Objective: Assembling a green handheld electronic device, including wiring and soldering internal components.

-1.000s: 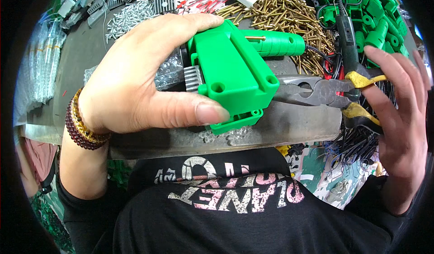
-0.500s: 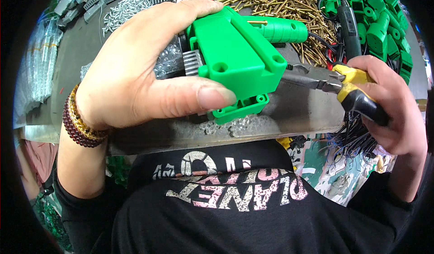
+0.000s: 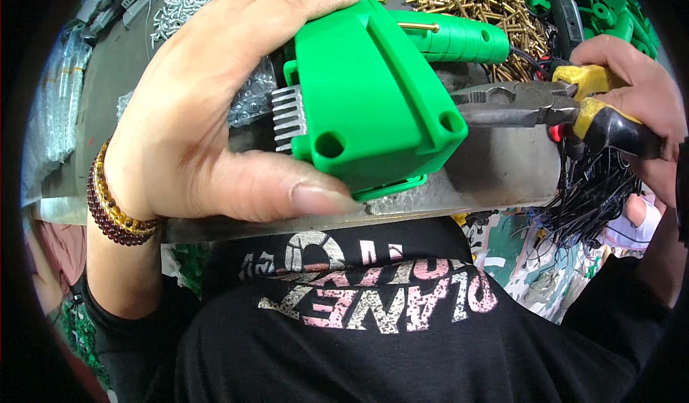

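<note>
Housing (image 3: 373, 94) is sitting over the bench (image 3: 513, 180), the nearer left hand (image 3: 201, 123) gripping its left side. Pliers (image 3: 535, 109) are extending crosswise from its right, nose pointing left; the right hand (image 3: 649, 101) is clasping their handles. Nose contact isn't showing.

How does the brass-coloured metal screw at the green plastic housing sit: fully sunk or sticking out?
Sticking out: the screw shows its head and part of its shank beyond the housing; its far end is hidden.
</note>
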`<state>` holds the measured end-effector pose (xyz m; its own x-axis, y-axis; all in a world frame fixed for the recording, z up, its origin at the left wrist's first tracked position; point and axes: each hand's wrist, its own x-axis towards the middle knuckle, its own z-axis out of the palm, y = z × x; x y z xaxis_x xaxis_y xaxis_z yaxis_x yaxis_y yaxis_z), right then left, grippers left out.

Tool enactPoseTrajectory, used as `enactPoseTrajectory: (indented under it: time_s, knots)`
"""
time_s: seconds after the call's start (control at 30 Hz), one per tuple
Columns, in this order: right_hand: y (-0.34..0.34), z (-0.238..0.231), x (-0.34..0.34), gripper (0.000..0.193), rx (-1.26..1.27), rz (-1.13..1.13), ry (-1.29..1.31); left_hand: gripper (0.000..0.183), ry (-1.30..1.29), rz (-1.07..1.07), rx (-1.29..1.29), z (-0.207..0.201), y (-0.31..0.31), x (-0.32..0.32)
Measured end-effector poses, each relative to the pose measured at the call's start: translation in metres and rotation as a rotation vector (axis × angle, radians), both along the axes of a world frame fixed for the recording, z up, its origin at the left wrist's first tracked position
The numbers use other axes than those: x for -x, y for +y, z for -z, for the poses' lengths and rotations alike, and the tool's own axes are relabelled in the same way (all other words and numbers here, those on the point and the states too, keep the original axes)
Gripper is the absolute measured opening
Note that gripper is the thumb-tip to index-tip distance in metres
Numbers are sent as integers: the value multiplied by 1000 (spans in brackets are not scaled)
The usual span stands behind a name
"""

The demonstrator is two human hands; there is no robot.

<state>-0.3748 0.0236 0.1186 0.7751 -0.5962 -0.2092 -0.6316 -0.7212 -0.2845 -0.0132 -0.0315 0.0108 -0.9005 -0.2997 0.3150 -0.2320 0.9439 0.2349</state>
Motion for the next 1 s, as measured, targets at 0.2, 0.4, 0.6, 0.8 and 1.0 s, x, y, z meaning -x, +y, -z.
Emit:
enactPoseTrajectory:
  time_s: [0.2,0.4,0.6,0.8,1.0]
  knots:
    - [-9,33,-150,36,96,-44,34,127,-7,8,12,5,15,16]
    - [7,26,-82,37,186,-208,27,116,126,65,-43,24,8,0]
    - [100,15,-8,27,305,272,260,110,172,130,-52,27,-10,16]
    - [124,33,-10,28,231,379,172,104,213,143,-21,25,-11,12]
    - [133,44,-6,39,297,465,61,109,200,81,-51,19,-4,18]
